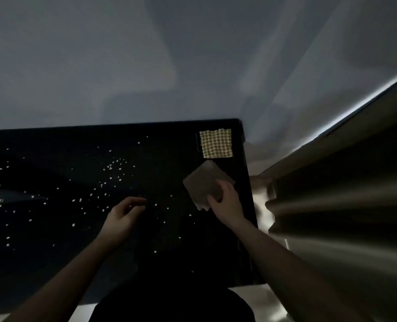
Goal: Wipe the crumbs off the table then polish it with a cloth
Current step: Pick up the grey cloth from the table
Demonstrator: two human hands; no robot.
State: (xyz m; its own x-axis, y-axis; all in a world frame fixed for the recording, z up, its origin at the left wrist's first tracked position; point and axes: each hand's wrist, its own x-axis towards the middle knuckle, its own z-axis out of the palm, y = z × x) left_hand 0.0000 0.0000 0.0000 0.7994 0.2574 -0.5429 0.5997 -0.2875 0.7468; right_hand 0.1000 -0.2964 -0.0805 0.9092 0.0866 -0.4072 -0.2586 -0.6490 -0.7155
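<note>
Right hand (225, 201): grip pinches the near edge of a grey cloth (204, 182), right side of the tabletop (53, 263).
Left hand (123, 217): fingers loosely curled, holding nothing.
Crumbs (113, 168): scattered across the dark tabletop.
Checked cloth (216, 143): far right corner.

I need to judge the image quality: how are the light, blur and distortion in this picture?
Head view: dim overall; the black table swallows detail, the crumbs stand out pale; a bright strip glows at right; straight edges bow from the wide lens; the brown cloth in the right hand looks slightly soft.
</note>
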